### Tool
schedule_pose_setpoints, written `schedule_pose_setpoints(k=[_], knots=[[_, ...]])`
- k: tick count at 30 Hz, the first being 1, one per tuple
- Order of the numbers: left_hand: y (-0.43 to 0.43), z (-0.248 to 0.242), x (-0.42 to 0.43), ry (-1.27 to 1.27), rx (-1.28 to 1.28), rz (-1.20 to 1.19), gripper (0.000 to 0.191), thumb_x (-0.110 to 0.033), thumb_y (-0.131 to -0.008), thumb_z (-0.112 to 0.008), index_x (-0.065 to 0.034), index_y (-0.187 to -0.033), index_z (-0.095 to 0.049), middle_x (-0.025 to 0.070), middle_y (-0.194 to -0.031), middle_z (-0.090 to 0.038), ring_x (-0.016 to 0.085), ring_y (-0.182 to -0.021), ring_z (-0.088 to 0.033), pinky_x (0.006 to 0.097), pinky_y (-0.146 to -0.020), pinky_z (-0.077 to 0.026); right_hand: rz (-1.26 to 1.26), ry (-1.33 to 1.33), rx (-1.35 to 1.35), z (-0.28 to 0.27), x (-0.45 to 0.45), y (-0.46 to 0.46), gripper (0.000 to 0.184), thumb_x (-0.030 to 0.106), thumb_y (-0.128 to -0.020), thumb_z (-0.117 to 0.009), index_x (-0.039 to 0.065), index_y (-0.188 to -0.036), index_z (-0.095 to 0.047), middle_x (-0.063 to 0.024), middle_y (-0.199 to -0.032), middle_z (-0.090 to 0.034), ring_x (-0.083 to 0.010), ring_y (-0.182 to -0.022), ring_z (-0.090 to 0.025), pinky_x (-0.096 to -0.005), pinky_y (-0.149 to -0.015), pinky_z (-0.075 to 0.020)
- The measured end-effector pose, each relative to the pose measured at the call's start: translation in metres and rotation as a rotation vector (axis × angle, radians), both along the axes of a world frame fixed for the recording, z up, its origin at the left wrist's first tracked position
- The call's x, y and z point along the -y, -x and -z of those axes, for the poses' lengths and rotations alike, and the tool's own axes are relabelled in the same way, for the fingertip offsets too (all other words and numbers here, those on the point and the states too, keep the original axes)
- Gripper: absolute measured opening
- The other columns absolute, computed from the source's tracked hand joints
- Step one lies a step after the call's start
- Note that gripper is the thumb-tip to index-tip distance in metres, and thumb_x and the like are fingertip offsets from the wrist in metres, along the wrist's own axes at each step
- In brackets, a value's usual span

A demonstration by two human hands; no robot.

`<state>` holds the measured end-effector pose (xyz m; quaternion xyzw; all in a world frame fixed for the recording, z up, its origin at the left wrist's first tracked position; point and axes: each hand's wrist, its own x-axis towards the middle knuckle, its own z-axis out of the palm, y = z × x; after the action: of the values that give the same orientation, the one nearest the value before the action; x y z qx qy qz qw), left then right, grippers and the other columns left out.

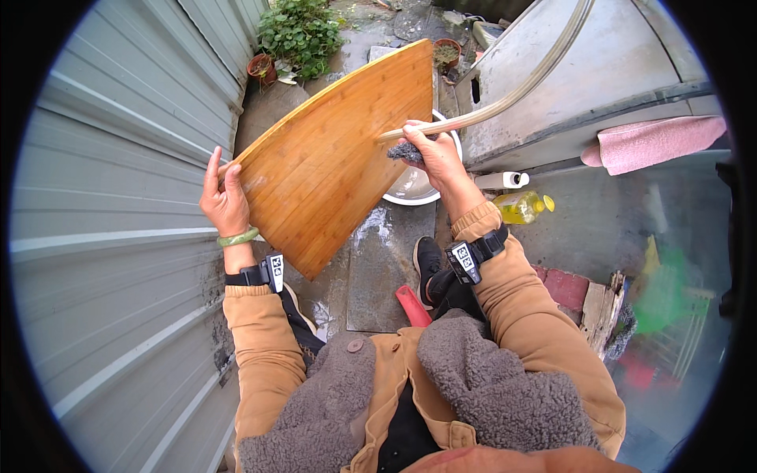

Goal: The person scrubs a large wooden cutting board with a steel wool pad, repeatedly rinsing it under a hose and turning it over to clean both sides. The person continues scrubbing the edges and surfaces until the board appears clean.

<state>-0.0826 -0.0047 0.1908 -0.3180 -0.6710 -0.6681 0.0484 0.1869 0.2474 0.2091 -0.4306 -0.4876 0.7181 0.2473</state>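
Note:
A wet-looking bamboo board (331,154) stands tilted in front of me, partly over a round white basin (414,186) on the ground. My left hand (226,198) holds the board's left edge, thumb on the near face. Close to the board's right part, my right hand (434,155) grips the end of a clear, ribbed hose (502,106) together with a dark scouring pad (405,152). The hose end points at the board's face. Most of the basin is hidden behind the board.
A corrugated metal wall (130,177) runs along the left. At right are a white bottle (500,180), a yellow detergent bottle (520,207), a pink towel (656,142) and a metal cabinet (568,77). A red plastic object (413,304) lies near my feet; potted plants (298,35) stand beyond.

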Motion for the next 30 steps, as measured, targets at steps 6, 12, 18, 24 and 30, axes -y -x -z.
schedule_pose_setpoints(k=[6, 12, 18, 24, 30], knots=[[0.003, 0.011, 0.007, 0.026, -0.009, 0.003, 0.042, -0.011, -0.099, -0.071, -0.0032, -0.139, -0.064, 0.002, -0.095, -0.073, 0.006, -0.083, -0.06, 0.0226, -0.077, -0.05, -0.137, -0.032, 0.119, -0.02, -0.006, -0.02, 0.035, 0.027, -0.098, -0.071, 0.007, -0.124, -0.062, -0.0028, -0.104, -0.069, -0.0155, -0.083, -0.071, -0.0327, -0.069, -0.0603], [-0.001, 0.007, 0.004, 0.022, 0.033, 0.031, 0.042, -0.009, -0.099, -0.071, -0.0031, -0.14, -0.063, 0.0, -0.093, -0.07, 0.006, -0.081, -0.058, 0.0217, -0.076, -0.049, -0.381, -0.481, 0.464, -0.119, -0.028, -0.063, 0.029, 0.028, -0.089, -0.08, 0.002, -0.101, -0.076, -0.0047, -0.089, -0.075, -0.0107, -0.079, -0.068, -0.0289, -0.075, -0.0555], [-0.009, 0.003, 0.007, 0.027, 0.022, 0.041, 0.043, -0.013, -0.098, -0.073, -0.0035, -0.139, -0.063, 0.0021, -0.093, -0.071, 0.007, -0.081, -0.06, 0.0227, -0.074, -0.05, 0.303, -1.471, 0.341, -0.255, -0.124, -0.055, 0.046, 0.026, -0.088, -0.078, 0.003, -0.127, -0.068, -0.0162, -0.113, -0.073, -0.0247, -0.096, -0.071, -0.0348, -0.087, -0.0552], [-0.019, 0.001, 0.012, 0.026, -0.034, 0.037, 0.043, -0.012, -0.097, -0.074, -0.0031, -0.138, -0.065, 0.0033, -0.094, -0.072, 0.008, -0.08, -0.061, 0.0244, -0.072, -0.051, 0.231, -1.421, 0.416, -0.318, -0.225, -0.019, 0.064, 0.032, -0.092, -0.076, 0.002, -0.145, -0.057, -0.0105, -0.103, -0.073, -0.0123, -0.087, -0.068, -0.0288, -0.08, -0.055], [-0.022, 0.004, 0.018, 0.029, -0.049, 0.027, 0.041, -0.012, -0.097, -0.073, -0.0021, -0.136, -0.066, 0.0056, -0.098, -0.073, 0.009, -0.084, -0.064, 0.0246, -0.075, -0.052, 0.098, -1.166, 0.455, -0.348, -0.263, 0.001, 0.027, 0.025, -0.09, -0.069, 0.002, -0.103, -0.069, -0.0118, -0.088, -0.071, -0.0216, -0.09, -0.07, -0.04, -0.077, -0.0556]])
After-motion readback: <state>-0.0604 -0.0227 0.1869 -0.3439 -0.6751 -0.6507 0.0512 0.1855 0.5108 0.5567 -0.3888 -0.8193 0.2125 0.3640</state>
